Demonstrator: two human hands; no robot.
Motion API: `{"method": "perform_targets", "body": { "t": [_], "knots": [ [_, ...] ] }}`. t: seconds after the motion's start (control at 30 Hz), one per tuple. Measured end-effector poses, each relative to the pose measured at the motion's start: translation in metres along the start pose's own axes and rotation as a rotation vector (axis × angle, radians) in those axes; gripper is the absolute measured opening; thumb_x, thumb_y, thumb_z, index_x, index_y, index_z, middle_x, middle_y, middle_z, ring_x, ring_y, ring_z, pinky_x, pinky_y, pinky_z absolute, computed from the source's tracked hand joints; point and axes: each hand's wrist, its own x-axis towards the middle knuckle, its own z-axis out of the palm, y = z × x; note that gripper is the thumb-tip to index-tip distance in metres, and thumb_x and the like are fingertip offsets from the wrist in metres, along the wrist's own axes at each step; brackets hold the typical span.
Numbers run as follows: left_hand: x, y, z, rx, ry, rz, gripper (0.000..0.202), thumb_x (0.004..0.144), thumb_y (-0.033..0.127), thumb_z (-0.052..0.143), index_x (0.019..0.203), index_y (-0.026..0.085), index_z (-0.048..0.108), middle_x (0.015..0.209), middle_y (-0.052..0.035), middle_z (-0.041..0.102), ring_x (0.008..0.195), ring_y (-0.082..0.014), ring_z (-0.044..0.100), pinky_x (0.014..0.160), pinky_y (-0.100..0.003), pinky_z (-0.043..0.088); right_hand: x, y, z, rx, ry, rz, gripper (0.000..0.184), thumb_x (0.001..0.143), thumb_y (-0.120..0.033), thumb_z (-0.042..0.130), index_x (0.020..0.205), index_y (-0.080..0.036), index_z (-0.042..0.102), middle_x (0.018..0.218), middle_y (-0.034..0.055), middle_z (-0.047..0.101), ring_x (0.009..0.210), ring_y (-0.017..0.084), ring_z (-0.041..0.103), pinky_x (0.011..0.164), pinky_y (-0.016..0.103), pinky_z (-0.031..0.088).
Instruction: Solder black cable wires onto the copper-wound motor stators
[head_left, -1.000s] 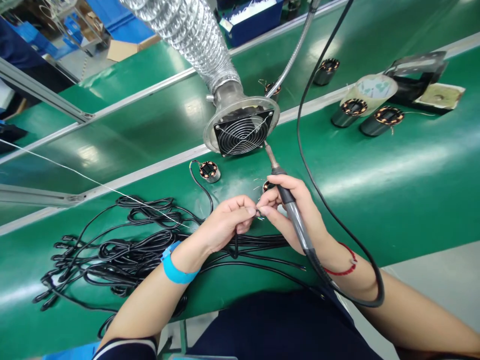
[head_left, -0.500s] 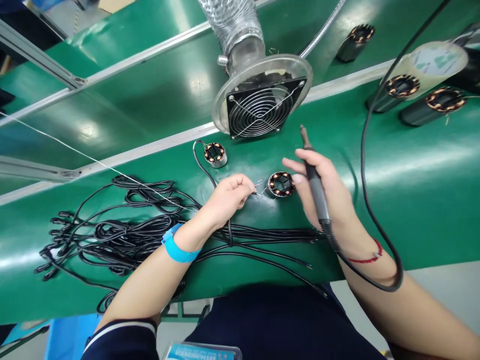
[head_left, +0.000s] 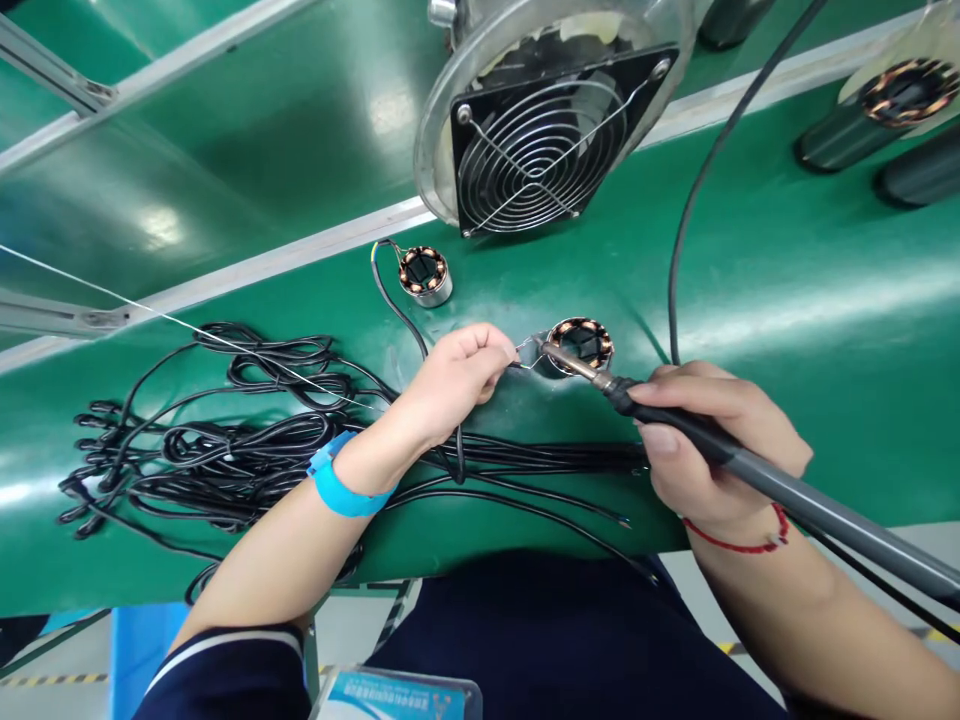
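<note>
My left hand [head_left: 469, 380] pinches the end of a black cable [head_left: 517, 364], whose thin wires stretch toward a motor stator [head_left: 594, 345] with copper windings. In my right hand [head_left: 724, 435] is a soldering iron [head_left: 795, 488], held like a pen. Its metal tip points left, at the wires beside the stator's left rim; whether it touches them I cannot tell. A thin silvery wire [head_left: 187, 325] runs from the upper left down to my left wrist, where its end is hidden. Behind my left hand stands another stator [head_left: 425, 277] with a cable attached.
A fan with a wire guard [head_left: 534, 175] stands behind the stators. Several coiled black cables [head_left: 240, 450] lie on the left, their straight ends running beneath my left hand. Dark cylinders with windings [head_left: 862, 130] stand at the back right. The iron's cord [head_left: 686, 230] hangs on the right.
My right hand has turned the soldering iron from pointing up and away to pointing left at the wires by the stator. My left hand keeps its pinch. The view has shifted closer.
</note>
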Motion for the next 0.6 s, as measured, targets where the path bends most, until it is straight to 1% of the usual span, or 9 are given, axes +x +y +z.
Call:
{"method": "perform_targets", "body": {
  "t": [0.1,0.2,0.3,0.6],
  "knots": [
    [0.0003,-0.0020,-0.0016,-0.003,-0.019,0.011,0.020,0.079,0.003,0.048,0.063,0.014,0.052,0.047,0.0078,0.039,0.038,-0.0002,0.026,0.041,-0.016,0.015,0.0002,0.0007,0.0002,0.017,-0.015,0.000,0.025,0.083,-0.013,0.062,0.107,-0.016,0.068,0.076,0.0036,0.065,0.061,0.014,0.055,0.051,0.028,0.045],
    [0.0010,-0.0042,-0.0028,-0.011,-0.033,0.022,0.020,0.079,0.004,0.049,0.062,0.014,0.051,0.047,0.0081,0.038,0.038,0.0000,0.025,0.041,-0.016,0.015,0.0006,0.0002,0.0006,0.028,-0.036,0.006,0.023,0.083,-0.014,0.062,0.106,-0.016,0.068,0.076,0.0035,0.065,0.059,0.013,0.053,0.049,0.028,0.044],
    [0.0013,-0.0045,-0.0025,-0.016,-0.034,0.028,0.020,0.079,0.005,0.049,0.062,0.015,0.050,0.047,0.0080,0.038,0.038,0.0000,0.025,0.041,-0.016,0.015,0.0011,-0.0005,0.0011,0.031,-0.069,0.029,0.023,0.084,-0.015,0.061,0.107,-0.017,0.067,0.077,0.0034,0.066,0.059,0.013,0.053,0.049,0.028,0.044],
    [0.0005,-0.0018,-0.0013,-0.033,-0.028,0.033,0.020,0.079,0.003,0.049,0.062,0.014,0.050,0.047,0.0078,0.038,0.038,0.0000,0.026,0.041,-0.016,0.016,-0.0008,-0.0005,0.0004,-0.014,-0.046,0.028,0.023,0.086,-0.020,0.061,0.108,-0.020,0.067,0.075,0.0020,0.066,0.058,0.014,0.053,0.048,0.029,0.043]
  ]
}}
